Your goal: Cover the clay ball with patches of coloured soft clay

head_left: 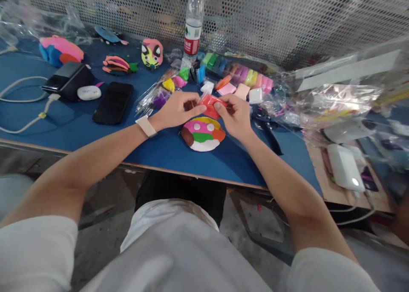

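Observation:
Both hands meet over the blue table around a red packet (211, 106) in clear wrapping. My left hand (180, 109), with a pale band at the wrist, pinches the packet's left side between thumb and fingers. On its right side, my right hand (234, 115) grips it with the thumb on top. Just below the hands lies a round clay face (203, 135) with pink, yellow, green, orange, brown and white patches and two white dots. Behind the hands are several coloured clay packets (243, 91).
A water bottle (193, 26) stands behind the clay packets. To the left lie a black phone (113, 102), a white mouse-like object (89, 93) and a dark device (68, 80). Finished clay shapes (152, 53) sit farther back. Crumpled plastic and a white adapter (345, 167) are at right.

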